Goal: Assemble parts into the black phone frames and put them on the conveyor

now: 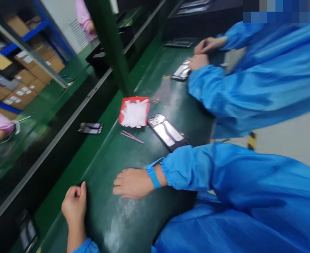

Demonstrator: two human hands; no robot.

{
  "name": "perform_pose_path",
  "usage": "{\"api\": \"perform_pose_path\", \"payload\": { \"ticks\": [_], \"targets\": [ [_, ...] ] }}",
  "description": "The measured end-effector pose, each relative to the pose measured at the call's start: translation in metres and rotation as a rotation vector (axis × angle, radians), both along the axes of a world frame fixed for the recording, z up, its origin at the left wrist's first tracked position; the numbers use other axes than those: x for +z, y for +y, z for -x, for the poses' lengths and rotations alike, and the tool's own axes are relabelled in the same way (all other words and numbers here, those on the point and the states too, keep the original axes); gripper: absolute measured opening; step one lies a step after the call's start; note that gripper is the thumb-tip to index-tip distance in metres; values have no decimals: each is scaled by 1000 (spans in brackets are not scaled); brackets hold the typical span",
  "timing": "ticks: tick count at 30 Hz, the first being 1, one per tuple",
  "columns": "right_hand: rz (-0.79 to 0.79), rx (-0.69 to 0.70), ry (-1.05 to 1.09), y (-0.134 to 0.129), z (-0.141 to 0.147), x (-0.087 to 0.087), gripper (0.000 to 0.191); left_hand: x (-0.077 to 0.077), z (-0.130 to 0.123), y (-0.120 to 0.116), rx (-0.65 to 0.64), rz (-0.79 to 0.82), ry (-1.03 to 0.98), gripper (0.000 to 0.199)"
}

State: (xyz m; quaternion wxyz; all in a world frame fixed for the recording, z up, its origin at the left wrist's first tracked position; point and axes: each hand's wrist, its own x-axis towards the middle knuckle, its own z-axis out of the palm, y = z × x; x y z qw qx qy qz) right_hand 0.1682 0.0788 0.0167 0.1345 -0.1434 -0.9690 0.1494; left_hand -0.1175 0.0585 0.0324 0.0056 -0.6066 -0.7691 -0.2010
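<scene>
My left grip (74,203) is curled into a loose fist over the bench (102,154); I can't see whether it holds anything. My right grip (132,183) lies palm down, fingers relaxed, nothing visibly held. Beyond it lie pink tweezers (132,137), near a red tray (121,117) of white strips (134,113), and a phone part (162,131) beside the tray.
</scene>
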Motion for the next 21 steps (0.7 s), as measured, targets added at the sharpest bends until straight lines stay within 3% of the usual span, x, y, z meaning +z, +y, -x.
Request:
{"api": "perform_pose_path", "payload": {
  "ticks": [3,5,7,10,11,13,15,17,21],
  "targets": [
    [35,-32,-9,-4,-3,3,20,-3,-1,-4,-76,-4,-14,45],
    [54,-16,-4,-8,-4,3,17,-4,4,-8,-60,26,-4,44],
    [85,3,17,-15,-5,2,13,-1,19,-12,19,44,27,41],
    [125,-27,76,-22,-7,-4,4,9,65,-26,281,21,99,19],
    [134,-24,92,-23,-7,-7,6,13,85,-33,402,8,121,21],
    [134,0,130,-22,-6,-12,9,18,122,-50,624,11,135,46],
    [134,20,155,-21,-4,-14,11,19,149,-63,755,50,103,66],
    [146,18,151,-21,-2,-12,10,14,162,-67,775,86,51,72],
    [178,-2,108,-21,-2,-5,8,3,165,-60,712,48,-20,67]
  ]
}}
